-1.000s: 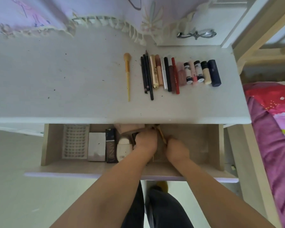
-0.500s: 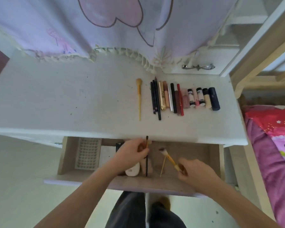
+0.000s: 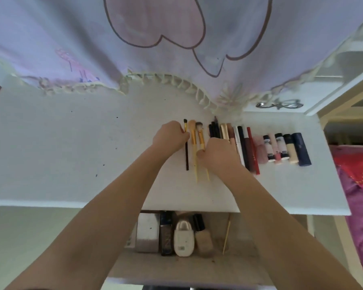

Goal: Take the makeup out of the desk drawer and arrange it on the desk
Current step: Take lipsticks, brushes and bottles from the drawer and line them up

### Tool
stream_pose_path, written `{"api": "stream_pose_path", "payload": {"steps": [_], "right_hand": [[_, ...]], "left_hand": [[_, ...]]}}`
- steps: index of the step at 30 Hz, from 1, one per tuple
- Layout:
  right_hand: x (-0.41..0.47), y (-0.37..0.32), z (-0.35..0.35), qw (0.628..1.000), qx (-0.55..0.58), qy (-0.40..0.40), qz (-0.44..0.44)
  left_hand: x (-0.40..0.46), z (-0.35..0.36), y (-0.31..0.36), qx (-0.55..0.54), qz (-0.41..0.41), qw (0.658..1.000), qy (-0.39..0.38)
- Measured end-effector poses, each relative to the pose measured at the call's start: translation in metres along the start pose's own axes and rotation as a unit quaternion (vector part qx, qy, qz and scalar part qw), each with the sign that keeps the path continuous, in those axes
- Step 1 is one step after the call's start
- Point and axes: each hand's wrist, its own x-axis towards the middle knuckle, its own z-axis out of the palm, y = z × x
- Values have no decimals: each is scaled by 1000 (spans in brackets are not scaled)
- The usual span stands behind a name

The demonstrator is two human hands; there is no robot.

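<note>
On the white desk [image 3: 71, 155] my left hand [image 3: 170, 137] pinches a thin black brush [image 3: 186, 153] near its top, at the left end of the row. My right hand [image 3: 216, 155] holds the lower handle of a gold brush [image 3: 200, 137] with a grey tip. Between them lies a yellow brush [image 3: 192, 141] with a peach head. Right of the hands lie dark pencils [image 3: 214, 129], tubes [image 3: 246, 147] and small bottles [image 3: 285, 148]. The open drawer [image 3: 239, 262] below holds a silver box [image 3: 147, 233], a dark box [image 3: 167, 235], a white case [image 3: 183, 239], a beige bottle [image 3: 202, 237] and a thin stick [image 3: 226, 237].
A lilac frilled curtain [image 3: 155, 49] hangs over the back of the desk. A cabinet with a metal handle [image 3: 279, 105] stands at the back right. A bed with pink and red bedding [image 3: 356, 185] lies to the right.
Both hands came up out of the drawer, each with a brush, and now set them down on the desk beside the yellow brush. The view tilted up towards the desk.
</note>
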Motion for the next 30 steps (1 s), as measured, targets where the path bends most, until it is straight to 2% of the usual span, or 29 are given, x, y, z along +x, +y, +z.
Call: {"api": "stream_pose_path", "payload": {"steps": [5, 8, 10, 12, 14, 16, 21, 25, 30], "right_hand": [[-7, 3, 3, 996, -81, 34, -25], [-35, 23, -7, 993, -15, 69, -96], [-67, 47, -2, 987, 86, 21, -134], [-96, 80, 21, 981, 149, -77, -97], [-108, 118, 61, 982, 107, -153, -38], [-106, 146, 101, 984, 25, -174, 17], [-89, 162, 147, 989, -46, -115, 83], [-82, 168, 157, 991, -32, -96, 83], [-83, 190, 155, 995, -51, -58, 57]], "left_hand": [[-2, 12, -10, 17, -4, 1000, -3], [-40, 12, -15, -29, 22, 998, 41], [-88, 24, -24, -85, 59, 994, 30], [-143, 52, -37, -97, 72, 991, -56], [-182, 92, -51, -19, 67, 986, -152], [-196, 130, -59, 71, 31, 981, -179], [-169, 180, -46, 112, -62, 988, -92], [-154, 193, -33, 162, -74, 981, -74], [-154, 218, -38, 123, -72, 989, -40]]}}
